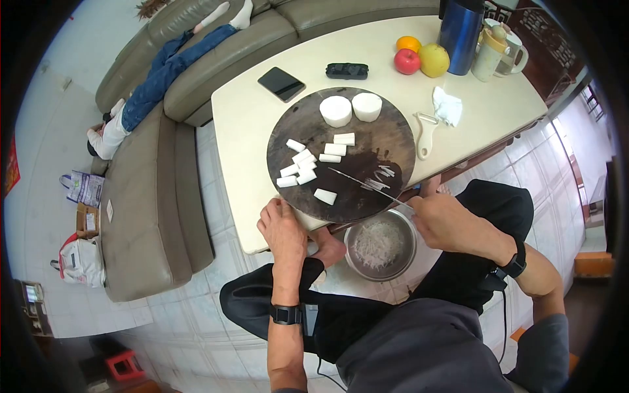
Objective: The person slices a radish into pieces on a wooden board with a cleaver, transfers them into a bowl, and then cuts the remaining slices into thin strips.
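My right hand (442,219) is closed round the handle of a knife (367,186). The blade points left, low over the round dark cutting board (308,108). Thin white strips (380,178) lie under and beside the blade. My left hand (283,226) is at the board's lower-left rim, its fingers bent together; whatever they hold is hidden. Several short white pieces (306,160) of peeled vegetable, possibly radish, lie on the board's left half, and one piece (325,196) is near the front. Two thick white rounds (335,111) stand at the back.
Below the table edge, a metal bowl (414,245) holds white shreds. A peeler (426,137) and a crumpled white cloth (447,107) lie right of the board. Behind it are a phone (281,84), a black case (347,71), fruit (434,60) and a blue flask (461,39). Someone lies on the sofa (147,216).
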### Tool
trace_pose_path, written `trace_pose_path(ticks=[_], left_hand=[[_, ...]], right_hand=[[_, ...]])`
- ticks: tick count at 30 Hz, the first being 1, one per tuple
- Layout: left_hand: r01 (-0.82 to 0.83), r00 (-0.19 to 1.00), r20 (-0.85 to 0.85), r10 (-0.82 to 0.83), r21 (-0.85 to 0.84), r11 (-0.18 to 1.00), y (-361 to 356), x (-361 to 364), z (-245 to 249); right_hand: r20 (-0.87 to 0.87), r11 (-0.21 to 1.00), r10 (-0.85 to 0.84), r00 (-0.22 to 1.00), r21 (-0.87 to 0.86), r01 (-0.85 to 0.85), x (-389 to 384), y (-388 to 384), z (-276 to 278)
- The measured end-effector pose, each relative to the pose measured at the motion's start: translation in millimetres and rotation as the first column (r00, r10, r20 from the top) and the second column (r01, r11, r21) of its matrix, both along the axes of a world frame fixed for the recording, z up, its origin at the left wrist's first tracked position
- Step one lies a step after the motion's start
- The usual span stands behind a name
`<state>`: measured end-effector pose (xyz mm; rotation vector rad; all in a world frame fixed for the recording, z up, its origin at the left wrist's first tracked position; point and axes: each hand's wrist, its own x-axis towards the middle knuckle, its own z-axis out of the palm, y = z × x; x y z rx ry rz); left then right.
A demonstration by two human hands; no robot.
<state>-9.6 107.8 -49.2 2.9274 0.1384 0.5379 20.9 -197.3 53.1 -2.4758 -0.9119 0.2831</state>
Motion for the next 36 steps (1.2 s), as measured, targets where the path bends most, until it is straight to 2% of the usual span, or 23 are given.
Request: trace_pose_path(ticks=[1,2,4,5,7,9,11,12,14,15,16,17,18,19,21,22,23,24,25,27,31,32,36], left_hand=[[0.029,1.0,-0.014,-0.028,0.088,0.996,-0.6,-1.2,1.1],[0.027,1.0,-0.01,-0.027,0.089,0.996,2.6,-1.1,4.3],[0.187,0.981,-0.078,-0.179,0.114,0.976,11.2,-6.0,11.2],[0.178,0.982,-0.076,-0.17,0.114,0.977,10.1,-10.3,14.5],[0.305,0.929,-0.265,-0.257,0.157,0.939,1.8,-16.7,27.3],[0.386,0.868,-0.361,-0.342,0.056,0.921,-20.6,-38.1,43.4],[0.281,0.934,-0.187,-0.304,-0.137,0.95,-33.0,-49.2,46.2],[0.286,0.934,-0.183,-0.308,-0.138,0.948,-33.4,-49.5,47.5],[0.135,0.986,-0.064,-0.157,-0.263,0.955,-32.9,-51.8,49.8],[0.138,0.986,-0.058,-0.159,-0.267,0.954,-36.7,-52.6,50.2],[0.115,0.987,-0.057,-0.148,-0.389,0.914,-41.1,-53.7,50.1],[0.091,0.988,-0.059,-0.14,-0.504,0.859,-45.2,-55.1,50.1],[0.102,0.987,-0.054,-0.15,-0.508,0.855,-49.0,-56.0,51.0],[0.098,0.986,-0.052,-0.159,-0.588,0.803,-53.9,-56.5,52.6],[0.106,0.983,-0.042,-0.179,-0.668,0.736,-63.8,-54.5,53.3],[0.052,0.985,-0.07,-0.158,-0.754,0.654,-67.4,-52.8,53.0],[-0.007,0.985,-0.104,-0.14,-0.827,0.563,-70.6,-50.7,53.5],[-0.042,0.979,-0.129,-0.155,-0.882,0.469,-73.2,-47.8,55.5],[-0.034,0.979,-0.123,-0.162,-0.884,0.466,-77.8,-42.1,55.4],[-0.018,0.994,-0.043,-0.102,-0.973,0.229,-85.7,-29.6,55.3],[-0.001,0.992,-0.036,-0.12,-0.961,0.277,-98.6,-17.0,60.0],[-0.033,0.99,-0.062,-0.123,-0.974,0.226,-99.4,-16.5,57.4],[-0.073,0.987,-0.099,-0.13,-0.978,0.195,-99.2,-24.8,43.0]], right_hand=[[0.002,1.0,0.001,1.0,-0.001,-0.001,0.0,0.4,1.2],[0.003,1.0,0.002,1.0,-0.007,-0.002,0.6,1.4,2.8],[0.002,1.0,0.01,1.0,-0.013,-0.01,-2.0,2.8,3.2],[0.022,1.0,0.007,1.0,-0.019,-0.006,-2.9,3.0,3.0],[0.059,1.0,0.007,0.998,-0.022,-0.006,-1.0,4.0,3.4],[0.062,1.0,-0.003,0.998,-0.025,0.005,-2.3,2.5,0.3],[0.054,1.0,-0.006,0.999,-0.021,0.008,-1.1,0.8,-2.2],[0.041,1.0,-0.014,0.999,-0.013,0.015,-1.0,0.1,-2.9],[0.028,1.0,-0.017,0.999,0.005,0.017,-2.1,-1.1,-1.3],[0.017,1.0,-0.016,1.0,0.026,0.015,-0.6,-1.8,1.3],[0.024,1.0,-0.018,1.0,0.022,0.018,1.6,-2.8,5.4],[-0.12,0.997,-0.067,0.991,0.041,0.072,3.1,-4.5,10.4],[-0.262,0.989,-0.116,0.958,0.054,0.134,3.9,-7.1,13.2],[-0.257,0.988,-0.13,0.958,0.048,0.147,4.5,-10.8,14.1],[-0.417,0.964,-0.136,0.899,0.152,0.216,7.1,-20.0,14.2],[-0.539,0.915,-0.098,0.837,0.282,0.288,8.3,-24.4,9.2],[-0.535,0.914,-0.106,0.838,0.279,0.293,11.4,-29.8,6.6],[-0.639,0.881,-0.06,0.767,0.327,0.341,14.1,-35.9,4.4],[-0.726,0.843,-0.003,0.687,0.368,0.393,18.1,-41.7,2.4],[-0.735,0.818,0.02,0.677,0.401,0.412,25.5,-49.6,-5.3],[-0.763,0.803,0.005,0.647,0.389,0.452,29.9,-62.6,-16.4],[-0.761,0.799,0.004,0.648,0.392,0.455,30.3,-66.3,-18.3],[-0.78,0.798,-0.008,0.625,0.372,0.475,32.8,-82.1,-18.1]])
